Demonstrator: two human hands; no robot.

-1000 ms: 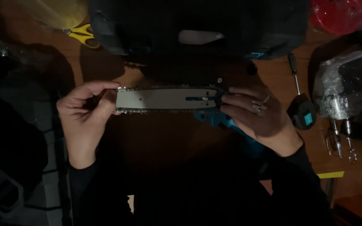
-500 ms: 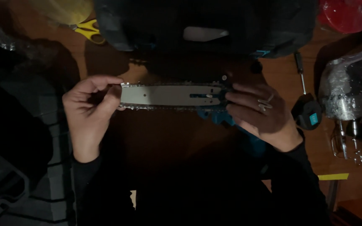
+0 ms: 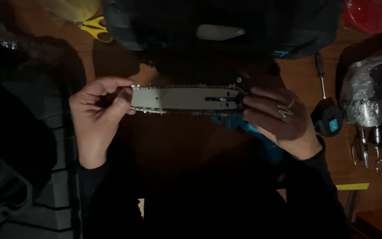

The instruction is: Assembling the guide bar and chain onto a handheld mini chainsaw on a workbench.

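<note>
A silver chainsaw guide bar (image 3: 184, 98) with its chain around the edge lies level over the wooden table. My left hand (image 3: 98, 113) pinches the bar's left tip between thumb and fingers. My right hand (image 3: 279, 119), with rings on two fingers, grips the bar's slotted right end where it meets the teal and black saw body (image 3: 239, 124), mostly hidden under that hand.
A dark bag (image 3: 226, 26) sits just behind the bar. Yellow scissors (image 3: 94, 27) lie at the back left. A screwdriver (image 3: 326, 108) with a black and teal handle, a plastic-wrapped tool (image 3: 370, 95) and metal bits (image 3: 368, 148) lie at the right. A red object (image 3: 372, 13) sits at the back right.
Both hands and the bar have held their grip; the view has only shifted slightly, so everything sits a little further right in the picture.
</note>
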